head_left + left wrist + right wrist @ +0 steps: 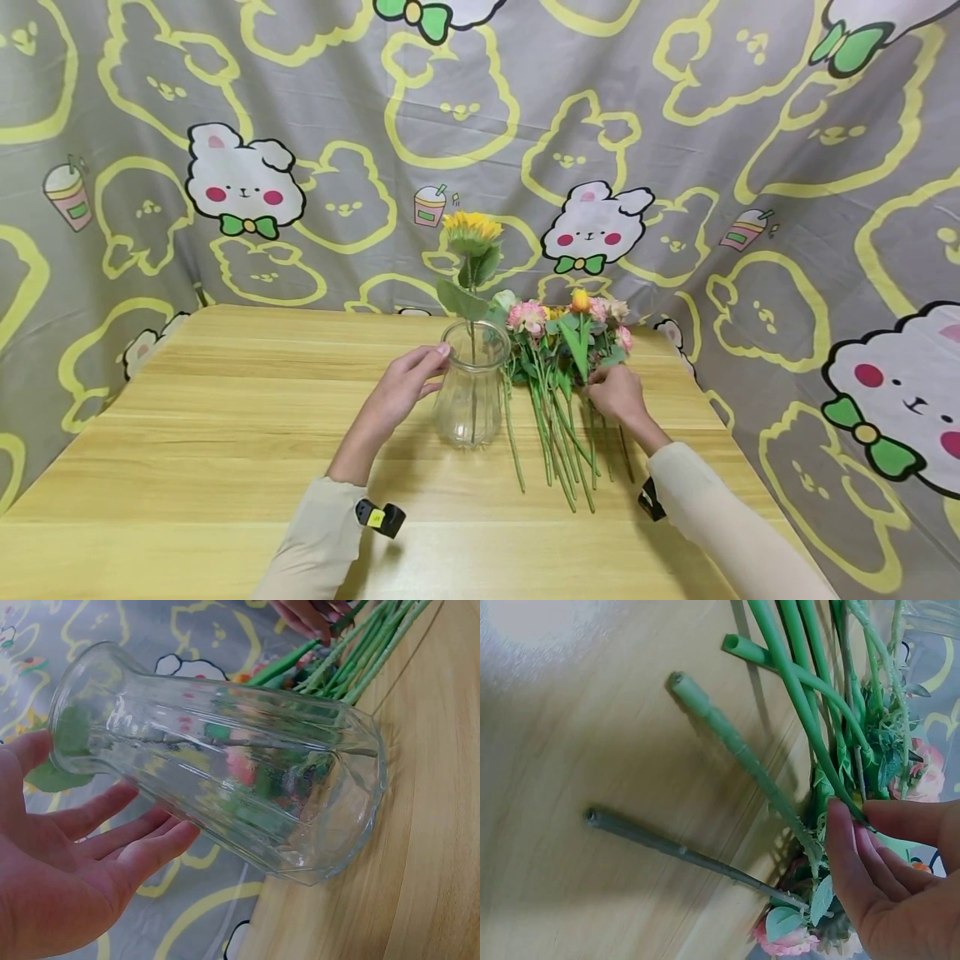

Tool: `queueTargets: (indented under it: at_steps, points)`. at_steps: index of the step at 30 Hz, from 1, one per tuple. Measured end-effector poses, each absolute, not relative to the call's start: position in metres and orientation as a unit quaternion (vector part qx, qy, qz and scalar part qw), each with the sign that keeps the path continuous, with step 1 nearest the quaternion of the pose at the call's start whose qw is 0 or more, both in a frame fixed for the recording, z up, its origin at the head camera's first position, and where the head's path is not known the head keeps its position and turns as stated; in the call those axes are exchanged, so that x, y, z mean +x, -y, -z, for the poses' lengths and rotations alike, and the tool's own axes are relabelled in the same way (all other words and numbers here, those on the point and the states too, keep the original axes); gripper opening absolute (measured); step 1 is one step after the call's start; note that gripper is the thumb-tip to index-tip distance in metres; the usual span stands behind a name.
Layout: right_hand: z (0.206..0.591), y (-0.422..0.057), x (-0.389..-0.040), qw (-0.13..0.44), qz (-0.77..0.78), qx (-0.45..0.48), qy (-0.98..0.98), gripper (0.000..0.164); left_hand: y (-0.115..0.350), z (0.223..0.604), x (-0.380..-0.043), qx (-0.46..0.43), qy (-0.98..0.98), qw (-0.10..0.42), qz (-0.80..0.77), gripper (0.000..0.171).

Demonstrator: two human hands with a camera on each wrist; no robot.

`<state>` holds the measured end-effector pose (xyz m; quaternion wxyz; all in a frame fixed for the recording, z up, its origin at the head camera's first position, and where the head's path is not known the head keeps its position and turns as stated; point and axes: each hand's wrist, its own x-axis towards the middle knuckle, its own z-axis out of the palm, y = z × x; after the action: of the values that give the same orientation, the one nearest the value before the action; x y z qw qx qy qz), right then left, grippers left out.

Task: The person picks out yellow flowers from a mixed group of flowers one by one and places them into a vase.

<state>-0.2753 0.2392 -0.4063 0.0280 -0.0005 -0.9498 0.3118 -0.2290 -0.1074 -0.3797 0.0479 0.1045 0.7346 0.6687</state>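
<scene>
A clear glass vase (468, 408) stands upright on the table with one sunflower (471, 233) in it, its stem showing through the glass. My left hand (405, 383) is at the vase's left side, one fingertip at the rim and the other fingers (161, 844) spread, nearly straight, along the neck and body. To the right of the vase lies a bunch of artificial flowers, with pink blooms (527, 317) and an orange tulip (580, 301). My right hand (617, 393) pinches a green tulip stem (810, 727) between thumb and fingers, among the bunch.
Several loose green stems (570, 475) point toward the near edge of the wooden table (225, 433). A grey curtain (337, 108) with rabbit drawings surrounds the table at the back and sides. Both wrists wear black straps (390, 521).
</scene>
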Motion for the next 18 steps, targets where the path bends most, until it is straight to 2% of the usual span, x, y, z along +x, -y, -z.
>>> queueTargets:
  at_steps: [18]
  points:
    - [0.391,-0.236,-0.273,0.043,-0.331,-0.004,0.943,0.016,0.107,0.38,-0.228,0.108,-0.726,0.05,-0.678,0.064]
